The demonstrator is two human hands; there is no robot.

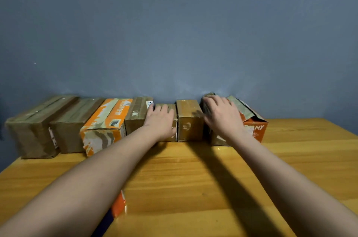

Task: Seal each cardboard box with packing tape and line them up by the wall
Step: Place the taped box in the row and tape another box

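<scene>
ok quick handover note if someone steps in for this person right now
Left hand: open, flat on a small brown box.
Right hand: open, resting on the orange-sided box at the row's right end.
Seven boxes stand in a row on the wooden table against the blue wall.
Done: lining up, nearly.
Left: the right-end box's top looks crumpled; check its seal. No tape roll in view.

The light is dim and warm. The arms cast dark shadows across the glossy wooden worktop [290, 159], which shows soft glare streaks. The blue-grey wall [174, 33] darkens toward the corners. The picture is soft, and wide-angle distortion bends the edges.
</scene>
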